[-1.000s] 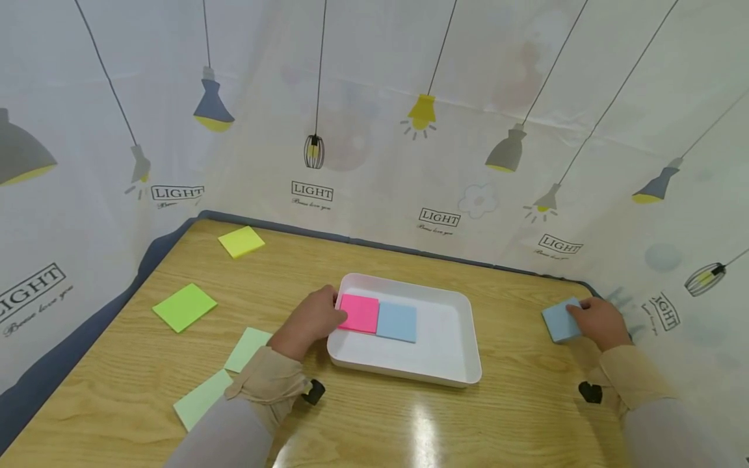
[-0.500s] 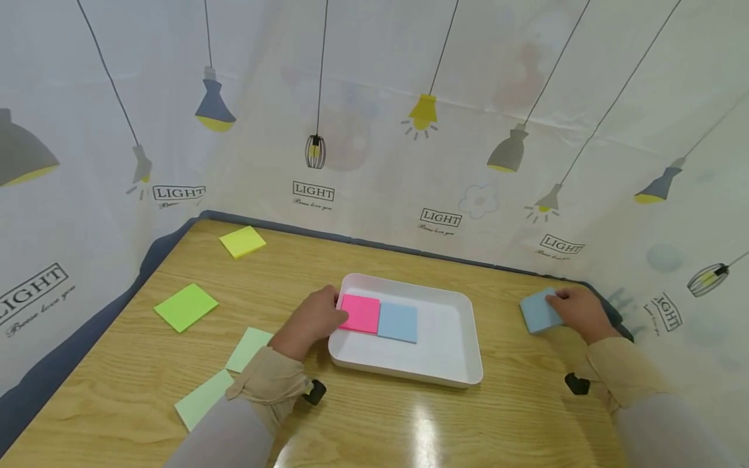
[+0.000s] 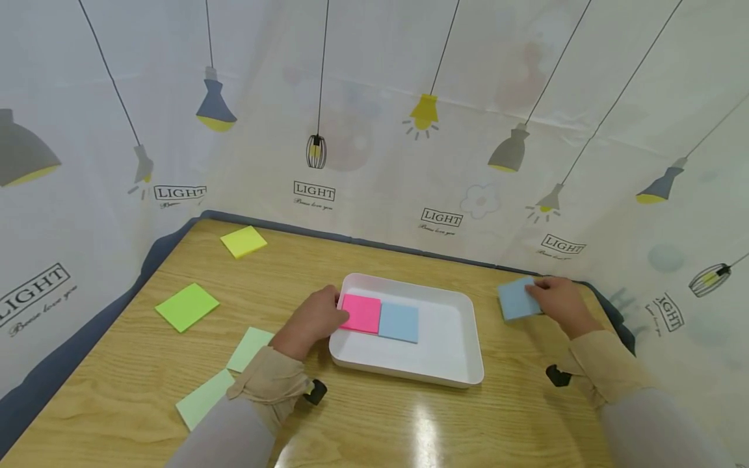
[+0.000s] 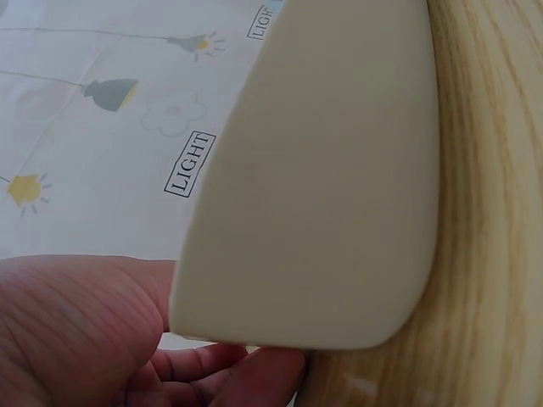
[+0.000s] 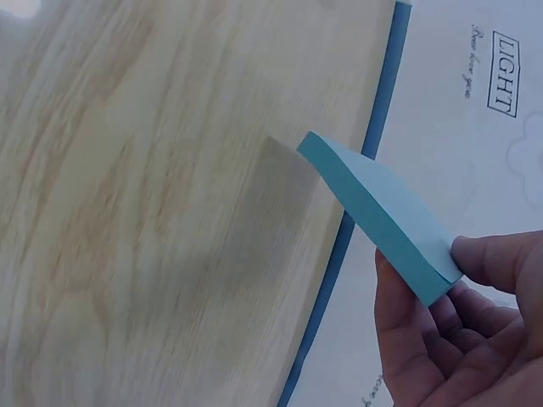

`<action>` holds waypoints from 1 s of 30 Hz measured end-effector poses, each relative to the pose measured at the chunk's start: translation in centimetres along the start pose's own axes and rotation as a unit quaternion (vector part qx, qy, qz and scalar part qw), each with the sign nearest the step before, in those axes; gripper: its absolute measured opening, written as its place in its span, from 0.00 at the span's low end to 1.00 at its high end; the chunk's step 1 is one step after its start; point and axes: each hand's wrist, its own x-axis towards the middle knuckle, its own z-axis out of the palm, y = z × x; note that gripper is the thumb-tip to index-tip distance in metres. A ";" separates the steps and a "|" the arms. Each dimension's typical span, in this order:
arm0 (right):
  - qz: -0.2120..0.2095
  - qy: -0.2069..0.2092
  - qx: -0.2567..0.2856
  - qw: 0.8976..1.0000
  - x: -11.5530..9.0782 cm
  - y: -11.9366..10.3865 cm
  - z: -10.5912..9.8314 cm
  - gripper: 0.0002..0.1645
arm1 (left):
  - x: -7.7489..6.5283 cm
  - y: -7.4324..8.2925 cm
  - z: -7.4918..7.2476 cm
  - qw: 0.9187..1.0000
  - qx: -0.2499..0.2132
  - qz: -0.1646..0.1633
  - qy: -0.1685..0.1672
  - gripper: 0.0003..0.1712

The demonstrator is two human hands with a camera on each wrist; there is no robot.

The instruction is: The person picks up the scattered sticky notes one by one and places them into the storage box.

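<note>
My left hand (image 3: 313, 320) grips the left wall of a white tray (image 3: 433, 375), thumb over the rim. In the left wrist view, fingers (image 4: 263, 377) curl under the tray's end (image 4: 305, 186). Inside the tray a pink sticky note pad (image 3: 361, 313) lies beside a blue sticky note pad (image 3: 399, 322), in its left half. To the right of the tray, my right hand (image 3: 563, 302) pinches another blue sticky note pad (image 3: 517, 299) at one edge. The right wrist view shows this raised pad (image 5: 382, 212) tilted, held between thumb and fingers, with its shadow on the table.
On the left of the wooden table (image 3: 374, 422) lie a yellow pad (image 3: 243, 242), a bright green pad (image 3: 187, 307) and two pale green pads, one (image 3: 248, 348) partly behind the left sleeve. A lamp-printed curtain (image 3: 374, 195) stands along the table's back edge.
My right hand has moved left with the blue sticky note pad, from the table's right end toward the tray. My left hand and the tray have stayed in place.
</note>
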 end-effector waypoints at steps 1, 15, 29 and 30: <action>0.004 0.002 0.008 1.000 0.1 -0.2 0.1 0.34 | 0.0 0.0 0.0 1.000 0.000 0.000 0.000 0.23; -0.012 0.026 0.079 0.996 -0.2 -3.9 1.3 0.32 | 0.7 -0.6 0.4 1.000 0.005 0.014 0.011 0.22; 0.011 -0.006 0.145 0.989 -0.4 -5.9 2.4 0.31 | 0.6 -0.5 0.3 1.000 0.006 0.013 0.010 0.24; 0.010 -0.003 0.146 0.989 -0.4 -6.0 2.4 0.31 | 0.6 -0.5 0.3 1.000 0.006 0.013 0.010 0.24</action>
